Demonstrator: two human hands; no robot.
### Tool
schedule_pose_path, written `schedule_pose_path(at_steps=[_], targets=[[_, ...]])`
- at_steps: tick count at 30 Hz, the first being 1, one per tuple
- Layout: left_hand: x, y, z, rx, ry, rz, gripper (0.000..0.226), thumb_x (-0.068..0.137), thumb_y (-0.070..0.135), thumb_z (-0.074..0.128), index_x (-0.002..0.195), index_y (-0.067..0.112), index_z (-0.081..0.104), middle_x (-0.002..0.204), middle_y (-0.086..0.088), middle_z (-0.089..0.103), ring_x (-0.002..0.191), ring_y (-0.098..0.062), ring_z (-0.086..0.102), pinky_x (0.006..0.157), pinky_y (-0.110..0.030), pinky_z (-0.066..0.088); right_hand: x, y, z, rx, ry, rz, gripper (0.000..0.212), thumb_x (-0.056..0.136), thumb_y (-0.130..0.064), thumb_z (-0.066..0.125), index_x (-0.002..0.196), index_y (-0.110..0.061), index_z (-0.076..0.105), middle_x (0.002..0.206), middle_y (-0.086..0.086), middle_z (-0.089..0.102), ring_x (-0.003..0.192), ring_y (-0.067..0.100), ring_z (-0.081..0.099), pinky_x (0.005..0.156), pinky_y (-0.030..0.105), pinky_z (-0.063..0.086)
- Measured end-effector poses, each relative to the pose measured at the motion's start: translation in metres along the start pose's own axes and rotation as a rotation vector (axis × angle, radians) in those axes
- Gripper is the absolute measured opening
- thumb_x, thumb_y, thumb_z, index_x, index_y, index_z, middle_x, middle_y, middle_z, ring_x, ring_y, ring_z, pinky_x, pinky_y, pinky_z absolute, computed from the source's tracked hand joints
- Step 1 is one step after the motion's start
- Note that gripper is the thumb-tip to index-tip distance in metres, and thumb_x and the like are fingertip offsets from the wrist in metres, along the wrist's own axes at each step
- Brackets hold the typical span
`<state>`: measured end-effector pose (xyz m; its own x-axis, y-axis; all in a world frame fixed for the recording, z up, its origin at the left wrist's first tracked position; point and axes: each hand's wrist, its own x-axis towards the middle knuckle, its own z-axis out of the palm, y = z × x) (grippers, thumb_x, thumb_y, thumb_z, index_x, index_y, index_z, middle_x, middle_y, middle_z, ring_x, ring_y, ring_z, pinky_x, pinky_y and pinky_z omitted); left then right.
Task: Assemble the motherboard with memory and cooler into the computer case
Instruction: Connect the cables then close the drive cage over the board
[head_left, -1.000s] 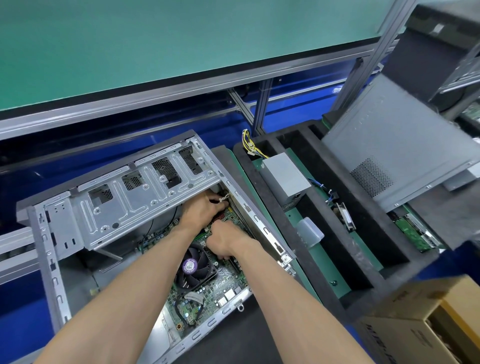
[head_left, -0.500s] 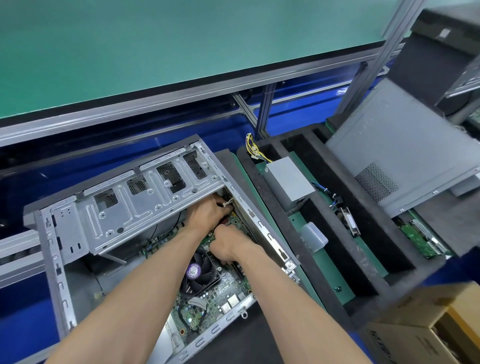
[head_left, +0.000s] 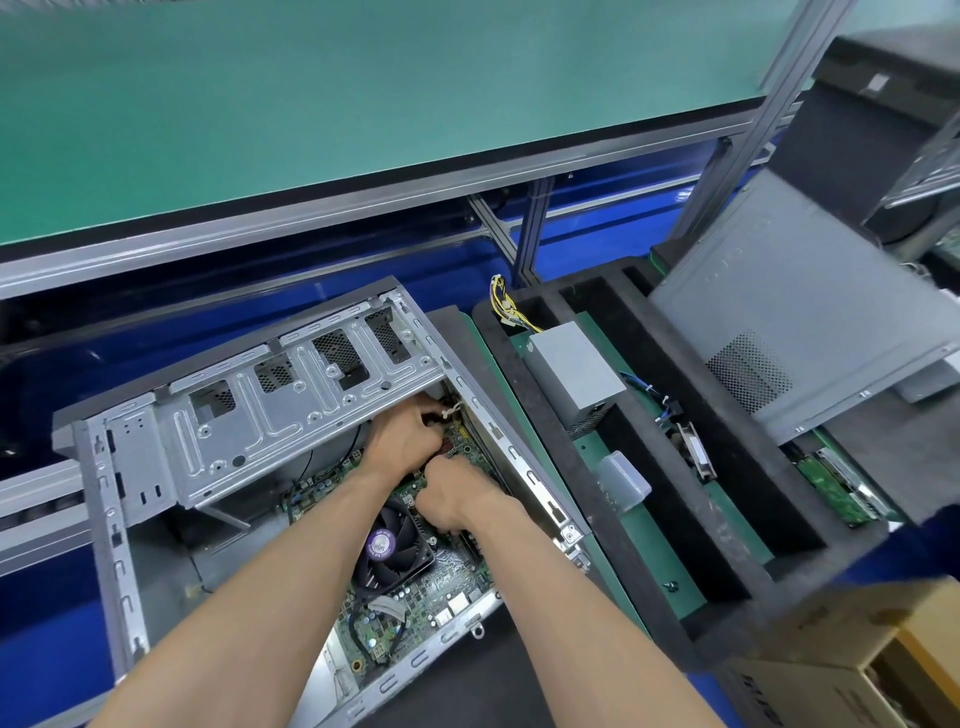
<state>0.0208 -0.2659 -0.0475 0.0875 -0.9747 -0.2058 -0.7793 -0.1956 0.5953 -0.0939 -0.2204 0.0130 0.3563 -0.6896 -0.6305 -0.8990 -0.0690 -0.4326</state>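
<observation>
1. Where the view starts at 9 o'clock, an open computer case (head_left: 130, 467) lies on its side, its perforated drive cage (head_left: 270, 410) spanning the upper part.
2. Inside the case, toward 6 o'clock, the motherboard (head_left: 415, 597) lies flat, with the cooler (head_left: 389, 545) and its black fan mounted on it.
3. The left hand (head_left: 402, 436) reaches under the cage edge at the board's far end, fingers curled down near a small white clip (head_left: 451, 411); what it grips I cannot tell.
4. The right hand (head_left: 449, 491) sits just at 5 o'clock of the left, knuckles up and fingers curled onto the board just beside the cooler; whether it holds anything is hidden.
5. Toward 3 o'clock, a black foam tray (head_left: 597, 519) holds a grey power supply (head_left: 576, 371) with yellow wires (head_left: 506, 306), and a clear plastic box (head_left: 623, 480).
6. Further right, a grey side panel (head_left: 779, 322) leans over the tray.
7. At 4 o'clock stands a cardboard box (head_left: 841, 670).
</observation>
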Motion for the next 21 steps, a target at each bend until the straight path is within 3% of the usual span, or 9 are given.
schedule_pose_path(at_steps=[3, 6, 13, 16, 21], targets=[[0.001, 0.000, 0.002, 0.005, 0.027, -0.003, 0.031, 0.085, 0.045, 0.067, 0.114, 0.036, 0.072, 0.119, 0.006, 0.071, 0.093, -0.017, 0.066, 0.076, -0.023, 0.045, 0.000, 0.001, 0.000, -0.004, 0.003, 0.006, 0.020, 0.091, -0.011, 0.043, 0.071, -0.010, 0.040, 0.099, 0.016, 0.052, 0.089, 0.034, 0.056, 0.067, 0.037, 0.043], [0.005, 0.000, 0.006, -0.010, 0.031, -0.019, 0.046, 0.084, 0.061, 0.067, 0.118, 0.031, 0.072, 0.127, 0.005, 0.068, 0.109, -0.021, 0.065, 0.086, -0.026, 0.048, 0.002, 0.001, 0.001, -0.003, -0.002, -0.004, 0.011, 0.093, -0.013, 0.043, 0.092, -0.005, 0.050, 0.116, 0.020, 0.055, 0.101, 0.038, 0.057, 0.074, 0.039, 0.046], [0.010, 0.002, 0.007, 0.007, 0.025, -0.002, 0.033, 0.085, 0.051, 0.069, 0.107, 0.025, 0.069, 0.102, -0.001, 0.071, 0.087, -0.024, 0.064, 0.074, -0.031, 0.051, 0.003, 0.003, 0.003, -0.012, 0.010, -0.006, 0.026, 0.092, -0.015, 0.045, 0.112, -0.002, 0.056, 0.126, 0.023, 0.053, 0.108, 0.039, 0.056, 0.077, 0.037, 0.043], [0.011, 0.003, 0.007, -0.009, 0.015, -0.032, 0.035, 0.085, 0.048, 0.071, 0.108, 0.022, 0.069, 0.096, -0.003, 0.071, 0.084, -0.025, 0.065, 0.076, -0.032, 0.054, 0.004, 0.004, 0.003, -0.014, 0.012, -0.013, 0.021, 0.093, -0.016, 0.045, 0.107, -0.004, 0.055, 0.124, 0.022, 0.054, 0.106, 0.039, 0.056, 0.076, 0.038, 0.044], [0.014, -0.003, 0.010, -0.055, -0.029, -0.072, 0.043, 0.084, 0.049, 0.073, 0.116, 0.021, 0.070, 0.097, -0.005, 0.072, 0.085, -0.024, 0.064, 0.073, -0.029, 0.050, 0.007, 0.004, 0.005, -0.031, 0.015, -0.005, 0.030, 0.094, -0.015, 0.045, 0.118, -0.001, 0.055, 0.126, 0.022, 0.053, 0.108, 0.039, 0.056, 0.080, 0.040, 0.046]])
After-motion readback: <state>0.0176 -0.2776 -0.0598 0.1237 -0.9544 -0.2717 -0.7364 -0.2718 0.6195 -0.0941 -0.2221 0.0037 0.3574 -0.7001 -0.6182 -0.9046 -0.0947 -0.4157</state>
